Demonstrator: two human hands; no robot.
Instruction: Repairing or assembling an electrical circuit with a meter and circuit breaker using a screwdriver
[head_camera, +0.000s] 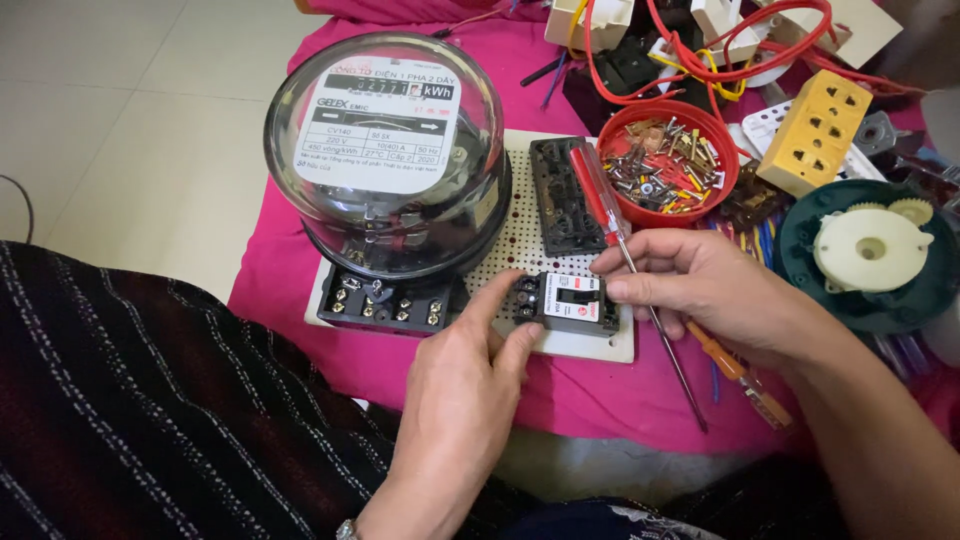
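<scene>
The left hand (470, 370) pinches the left end of the small black breaker (570, 303) with thumb and fingertip, while the right hand (700, 285) steadies its right end and has a red-handled screwdriver (605, 205) tucked under its curled fingers. The breaker sits at the near edge of the white perforated board (520, 235), beside the glass-domed meter (395, 150). It looks loosely seated, so a nudge might tip it off onto the pink cloth (600, 390), or the trapped screwdriver could swing and scrape it; whether any screw holds it is hidden beneath the fingers.
</scene>
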